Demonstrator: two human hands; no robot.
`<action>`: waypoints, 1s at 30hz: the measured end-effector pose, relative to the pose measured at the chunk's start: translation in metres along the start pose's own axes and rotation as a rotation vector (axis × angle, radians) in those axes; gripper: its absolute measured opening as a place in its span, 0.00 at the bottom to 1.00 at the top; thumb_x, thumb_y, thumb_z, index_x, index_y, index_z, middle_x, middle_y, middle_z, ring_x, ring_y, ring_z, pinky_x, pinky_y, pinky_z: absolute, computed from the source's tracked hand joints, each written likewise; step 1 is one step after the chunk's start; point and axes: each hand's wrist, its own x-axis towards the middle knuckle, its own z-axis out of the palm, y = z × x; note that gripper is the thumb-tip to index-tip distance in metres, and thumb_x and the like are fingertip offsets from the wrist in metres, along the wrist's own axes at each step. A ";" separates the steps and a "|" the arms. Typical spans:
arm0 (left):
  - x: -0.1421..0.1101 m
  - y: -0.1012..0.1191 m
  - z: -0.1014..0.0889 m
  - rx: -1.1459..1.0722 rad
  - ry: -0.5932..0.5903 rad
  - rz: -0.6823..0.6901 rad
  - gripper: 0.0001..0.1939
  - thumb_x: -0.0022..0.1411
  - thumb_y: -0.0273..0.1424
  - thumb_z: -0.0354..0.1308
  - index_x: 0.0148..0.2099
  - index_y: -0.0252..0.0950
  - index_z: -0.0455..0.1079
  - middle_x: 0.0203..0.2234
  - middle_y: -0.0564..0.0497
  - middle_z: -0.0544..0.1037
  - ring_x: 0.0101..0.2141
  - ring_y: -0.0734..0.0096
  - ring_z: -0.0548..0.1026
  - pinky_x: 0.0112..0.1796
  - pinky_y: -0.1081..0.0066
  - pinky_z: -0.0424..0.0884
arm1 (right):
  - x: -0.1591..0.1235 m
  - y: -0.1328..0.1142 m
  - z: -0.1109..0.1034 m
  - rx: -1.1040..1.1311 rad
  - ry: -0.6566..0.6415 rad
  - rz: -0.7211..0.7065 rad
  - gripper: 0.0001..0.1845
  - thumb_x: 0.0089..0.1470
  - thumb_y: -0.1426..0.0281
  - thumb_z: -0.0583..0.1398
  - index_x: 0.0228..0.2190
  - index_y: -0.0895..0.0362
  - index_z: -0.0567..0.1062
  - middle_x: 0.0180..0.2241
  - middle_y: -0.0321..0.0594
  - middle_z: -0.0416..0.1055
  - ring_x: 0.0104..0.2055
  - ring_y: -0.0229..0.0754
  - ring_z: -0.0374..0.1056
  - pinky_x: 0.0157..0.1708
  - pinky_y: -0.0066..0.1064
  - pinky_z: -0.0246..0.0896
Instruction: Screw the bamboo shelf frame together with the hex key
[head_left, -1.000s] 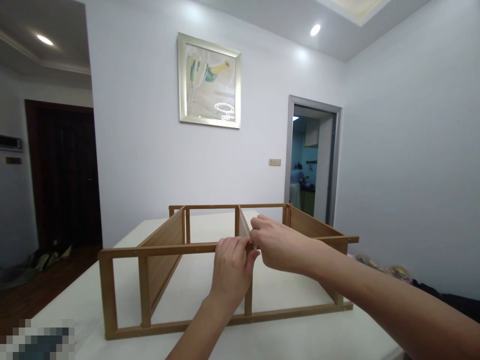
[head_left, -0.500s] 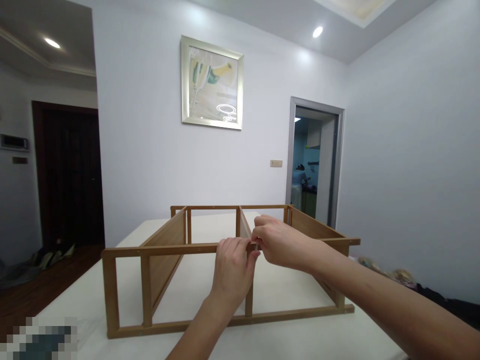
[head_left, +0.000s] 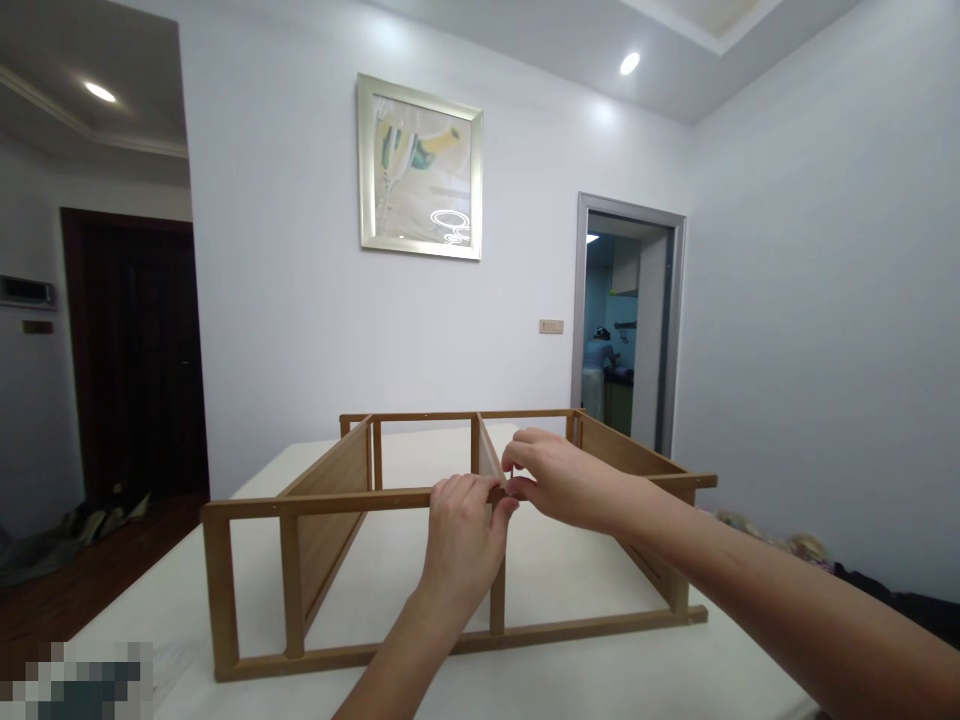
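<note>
A wooden frame with upright panels lies on its side on a white table. My left hand is closed around the frame's top front rail, right where the middle panel meets it. My right hand reaches in from the right, its thumb and fingers pinched together at that same joint, touching my left thumb. Whatever the pinch holds is too small to make out.
The frame's left panel and right panel stand on edge. A framed picture hangs on the far wall. A dark doorway is on the left, and a person stands in the kitchen doorway. A blurred patch covers the lower left.
My right hand's fingers have shifted slightly at the joint, lifting a little; in the earlier frames a small dark piece showed under them. My left hand keeps its hold on the rail.
</note>
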 end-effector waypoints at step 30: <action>-0.007 -0.009 0.010 0.145 0.080 0.144 0.05 0.66 0.30 0.54 0.44 0.38 0.67 0.33 0.48 0.76 0.37 0.59 0.73 0.42 0.58 0.64 | -0.029 0.031 0.023 -0.483 0.297 -0.451 0.15 0.66 0.76 0.52 0.28 0.61 0.72 0.28 0.41 0.64 0.32 0.40 0.55 0.31 0.33 0.53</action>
